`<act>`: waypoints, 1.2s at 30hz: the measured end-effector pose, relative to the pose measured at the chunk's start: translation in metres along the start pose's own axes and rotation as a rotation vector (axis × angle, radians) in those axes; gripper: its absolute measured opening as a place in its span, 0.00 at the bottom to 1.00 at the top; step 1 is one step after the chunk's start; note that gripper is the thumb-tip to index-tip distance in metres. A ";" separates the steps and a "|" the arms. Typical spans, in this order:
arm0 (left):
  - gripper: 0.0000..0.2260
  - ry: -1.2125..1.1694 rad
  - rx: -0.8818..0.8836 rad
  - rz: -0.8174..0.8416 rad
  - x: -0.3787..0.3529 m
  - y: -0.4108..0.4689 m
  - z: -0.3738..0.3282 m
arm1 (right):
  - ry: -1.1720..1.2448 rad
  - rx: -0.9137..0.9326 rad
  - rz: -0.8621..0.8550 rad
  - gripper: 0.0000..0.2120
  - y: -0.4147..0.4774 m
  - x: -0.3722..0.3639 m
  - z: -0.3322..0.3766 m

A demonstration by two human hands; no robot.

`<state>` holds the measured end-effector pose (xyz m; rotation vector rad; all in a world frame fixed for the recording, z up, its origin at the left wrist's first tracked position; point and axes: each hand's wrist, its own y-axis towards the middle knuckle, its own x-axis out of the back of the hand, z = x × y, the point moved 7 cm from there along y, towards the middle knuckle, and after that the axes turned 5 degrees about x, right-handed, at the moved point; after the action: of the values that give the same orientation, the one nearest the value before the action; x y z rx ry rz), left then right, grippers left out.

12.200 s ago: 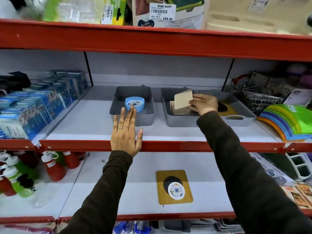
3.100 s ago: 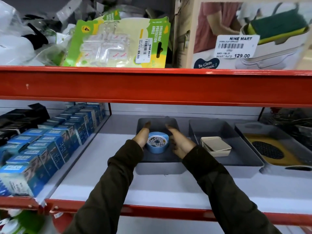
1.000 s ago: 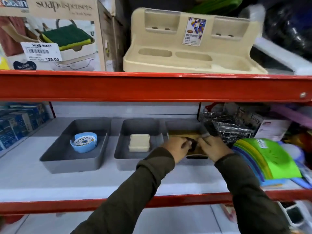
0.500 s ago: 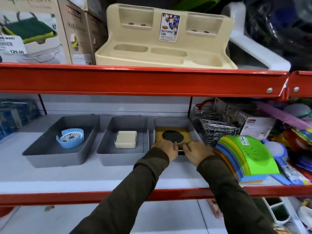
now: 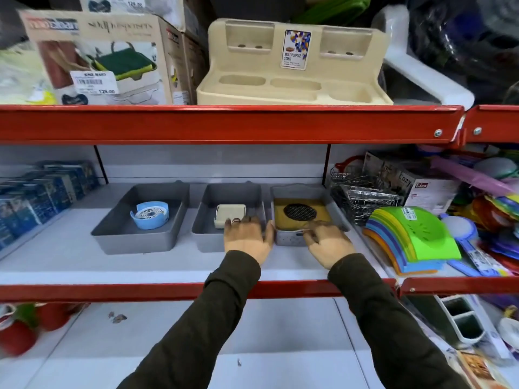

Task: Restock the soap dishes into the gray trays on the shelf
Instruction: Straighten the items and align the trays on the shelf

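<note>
**A:** What does the head camera show?

**B:** A shop shelf [image 5: 157, 265] with a red front edge, seen from just in front. Three gray trays stand in a row on it. Taking the middle tray [image 5: 205, 234] as the clock centre, the left tray [image 5: 112, 237] is at 9 o'clock and the right tray [image 5: 289, 240] at 3 o'clock, just beside it.

**A:** Where are the soap dishes?

**B:** One in each tray. A round blue dish [image 5: 149, 218] sits tilted in the left tray. A cream rectangular dish [image 5: 230, 214] sits in the middle tray. A flat yellow-brown dish [image 5: 283, 217] with a dark round grille fills the right tray.

**A:** And the hands?

**B:** Both reach in from 6 o'clock in dark sleeves. The left hand [image 5: 248, 238] lies palm down, fingers spread and loose, over the near right corner of the middle tray, with a ring on one finger; its fingertips are close to the cream dish, but I cannot tell whether they touch it. It grasps nothing. The right hand [image 5: 327, 242] rests at the near edge of the right tray, fingers curled down at the rim; whether it grips the rim I cannot tell.

**A:** Anything around them?

**B:** At 3 o'clock beyond the trays, wire baskets [image 5: 362, 200] and a stack of coloured plastic covers [image 5: 412, 240]. At 9 o'clock, blue boxes [image 5: 36, 197]. At 12 o'clock, on the shelf above, a beige stand [image 5: 292, 80] and a cardboard box [image 5: 101, 57] with a price label.
</note>
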<state>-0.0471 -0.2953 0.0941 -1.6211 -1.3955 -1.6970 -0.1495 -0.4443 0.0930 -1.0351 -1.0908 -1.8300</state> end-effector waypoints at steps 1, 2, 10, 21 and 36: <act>0.22 0.018 0.001 -0.007 0.002 -0.008 0.006 | -0.029 0.003 -0.009 0.14 -0.007 0.001 0.004; 0.21 0.027 -0.016 -0.015 0.005 -0.018 0.011 | -0.049 0.004 -0.021 0.15 -0.013 0.002 0.006; 0.19 0.013 -0.184 0.032 0.024 -0.085 0.012 | -0.169 -0.050 -0.066 0.18 -0.079 0.007 0.024; 0.25 0.010 -0.258 0.140 0.047 -0.133 0.013 | -0.144 -0.107 0.029 0.24 -0.125 0.022 0.048; 0.32 0.106 0.181 0.283 0.034 -0.035 0.185 | -0.016 0.251 0.161 0.24 -0.083 -0.049 0.180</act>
<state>0.0087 -0.1131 0.0800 -1.5224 -1.1697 -1.4297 -0.1576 -0.2412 0.0794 -0.9599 -1.1767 -1.5172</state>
